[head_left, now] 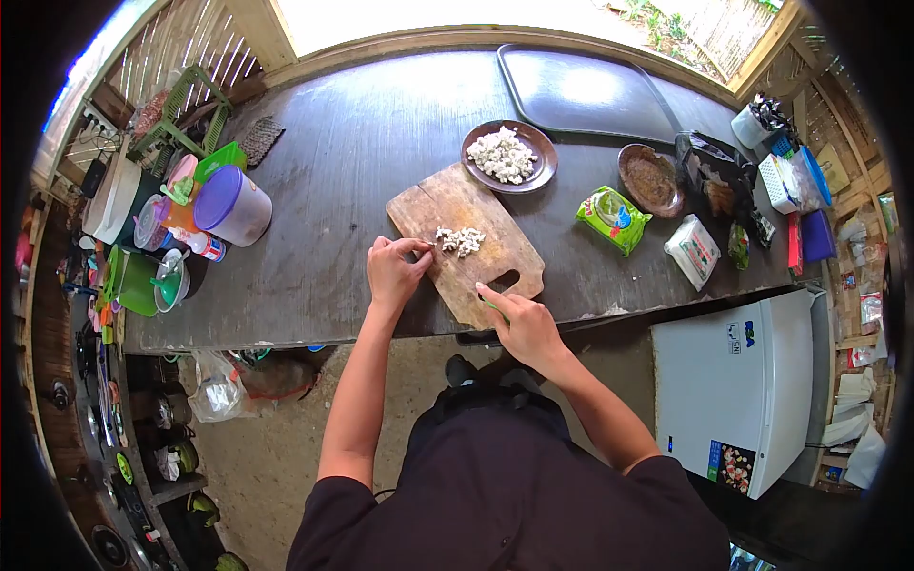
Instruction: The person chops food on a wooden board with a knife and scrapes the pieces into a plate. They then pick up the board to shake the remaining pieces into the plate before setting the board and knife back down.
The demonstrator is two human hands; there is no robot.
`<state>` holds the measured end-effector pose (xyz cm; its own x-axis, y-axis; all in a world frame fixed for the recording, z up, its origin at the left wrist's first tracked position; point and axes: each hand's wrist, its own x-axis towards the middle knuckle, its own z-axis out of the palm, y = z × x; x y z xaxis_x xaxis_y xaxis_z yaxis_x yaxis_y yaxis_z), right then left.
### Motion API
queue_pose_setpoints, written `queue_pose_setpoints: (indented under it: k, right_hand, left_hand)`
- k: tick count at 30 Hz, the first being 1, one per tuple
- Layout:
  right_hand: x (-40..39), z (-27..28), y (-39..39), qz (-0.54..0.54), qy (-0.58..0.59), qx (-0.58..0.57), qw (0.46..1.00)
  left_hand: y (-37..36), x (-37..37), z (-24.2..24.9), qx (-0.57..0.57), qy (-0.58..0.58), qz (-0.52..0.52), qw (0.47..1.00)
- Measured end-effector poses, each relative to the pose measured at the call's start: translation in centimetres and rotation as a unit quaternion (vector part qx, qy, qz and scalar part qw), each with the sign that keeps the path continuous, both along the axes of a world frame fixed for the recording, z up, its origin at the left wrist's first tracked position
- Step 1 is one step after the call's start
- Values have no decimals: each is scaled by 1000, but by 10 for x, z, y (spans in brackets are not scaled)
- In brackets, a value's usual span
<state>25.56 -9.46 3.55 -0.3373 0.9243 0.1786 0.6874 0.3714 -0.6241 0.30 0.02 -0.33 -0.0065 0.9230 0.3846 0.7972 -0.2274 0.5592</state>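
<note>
A wooden cutting board [490,224] with a handle hole lies at a slant near the table's front edge. On it sits a small pile of chopped whitish pieces [461,241]. My left hand [395,269] is at the board's left edge beside the pile, fingertips pinched together; what they hold is too small to name. My right hand [524,322] is over the board's near end, fingers curled round something green and thin, mostly hidden. Touching the board's far end, a brown plate [545,171] holds more whitish pieces.
Right of the board lie a green packet [613,220], a white package [692,252], a brown dish [651,180] and a black plastic bag [714,171]. A black tray [590,95] is at the back. Containers, including a purple-lidded tub [233,207], crowd the left; a white freezer [733,381] stands below right.
</note>
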Motion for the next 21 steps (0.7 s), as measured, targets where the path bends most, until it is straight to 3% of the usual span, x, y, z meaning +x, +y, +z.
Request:
queue_pose_setpoints:
  k: [21]
  right_hand:
    - [-33, -8, 39, 22, -47, -1, 999]
  left_hand:
    - [1, 1, 0, -25, -21, 11, 999]
